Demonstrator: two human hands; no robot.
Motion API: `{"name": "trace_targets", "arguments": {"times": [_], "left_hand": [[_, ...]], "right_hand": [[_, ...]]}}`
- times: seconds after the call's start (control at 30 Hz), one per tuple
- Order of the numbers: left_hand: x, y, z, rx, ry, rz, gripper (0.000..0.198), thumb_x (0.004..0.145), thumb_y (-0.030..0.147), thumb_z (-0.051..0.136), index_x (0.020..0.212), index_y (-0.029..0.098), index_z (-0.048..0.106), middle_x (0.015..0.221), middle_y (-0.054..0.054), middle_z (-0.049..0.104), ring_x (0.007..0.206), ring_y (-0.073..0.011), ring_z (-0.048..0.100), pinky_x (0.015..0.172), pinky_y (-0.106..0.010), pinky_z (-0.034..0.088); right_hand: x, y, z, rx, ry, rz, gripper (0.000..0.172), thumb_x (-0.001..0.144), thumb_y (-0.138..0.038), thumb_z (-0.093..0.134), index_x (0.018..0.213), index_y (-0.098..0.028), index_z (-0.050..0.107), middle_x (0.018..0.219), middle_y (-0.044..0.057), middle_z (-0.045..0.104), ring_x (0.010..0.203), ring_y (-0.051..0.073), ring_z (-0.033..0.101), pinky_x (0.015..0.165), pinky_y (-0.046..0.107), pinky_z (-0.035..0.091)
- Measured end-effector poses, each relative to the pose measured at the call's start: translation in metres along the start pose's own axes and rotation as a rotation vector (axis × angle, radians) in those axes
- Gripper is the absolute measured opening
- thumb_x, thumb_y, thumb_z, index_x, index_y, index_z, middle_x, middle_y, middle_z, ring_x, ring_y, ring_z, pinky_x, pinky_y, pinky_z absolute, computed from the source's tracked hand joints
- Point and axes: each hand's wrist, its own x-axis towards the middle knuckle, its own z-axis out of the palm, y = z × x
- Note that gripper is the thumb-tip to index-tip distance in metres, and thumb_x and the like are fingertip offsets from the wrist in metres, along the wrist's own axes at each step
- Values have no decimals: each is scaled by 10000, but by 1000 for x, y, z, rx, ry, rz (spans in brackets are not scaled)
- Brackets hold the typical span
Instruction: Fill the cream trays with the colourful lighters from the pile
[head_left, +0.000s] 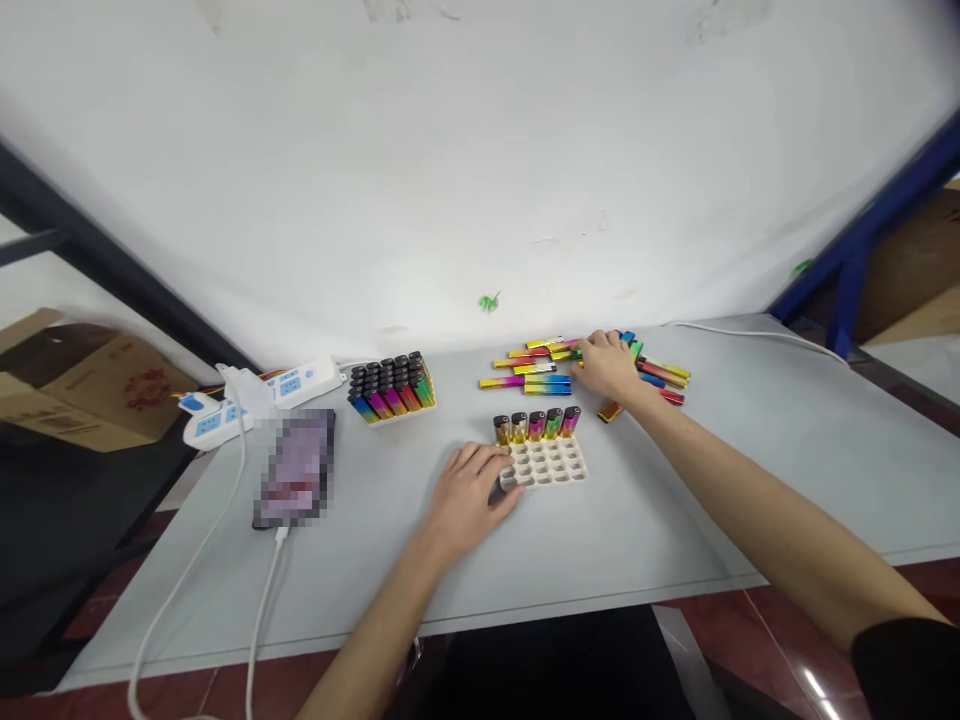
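My left hand (469,495) grips the left side of a white tray (551,468) with rows of slots, thumb at its front edge. Along the tray's back row stand several lighters (536,426) with black tops and shiny coloured bodies; the slots in front of them are bare. Farther back on the right, my right hand (609,368) reaches into a loose pile of lighters (546,384) in bright rainbow colours. Its fingers are curled down among them, and whatever lies under the fingertips is hidden.
A second tray packed with upright lighters (390,388) stands at the back left. Beside it are a white power strip (311,378) and a phone (296,465) on a white cable (266,590). A wall closes off the table's (600,560) back. A cardboard box (97,385) sits left.
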Motion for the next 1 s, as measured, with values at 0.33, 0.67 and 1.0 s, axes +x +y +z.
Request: {"name": "trace_targets", "arguments": {"times": [0.33,0.67,1.0], "left_hand": [[-1,0,-1,9,-15,14,226,905,353,617,1089,223,597,1134,-42,677,1047,-234,570,902,-409,476],[0,3,0,75,-59,66,212,895,327,608,1075,217,588,1093,-62,658,1028,-247,576,881,-424,474],[0,3,-2,96,-60,81,208,907,294,589,1092,198,587,1121,-72,660,1058,-259,566,902,-430,479]], "right_hand": [[2,4,2,-46,-98,-67,354,880,-240,442,1141,-124,651,1202,172,622,1145,358,447,930,477,387],[-20,16,-21,721,218,27,259,834,-457,604,866,-200,620,942,88,683,850,249,607,799,416,486],[-80,-26,-28,1635,-4,158,257,866,-496,586,913,-256,508,579,-88,359,397,81,290,365,224,249]]}}
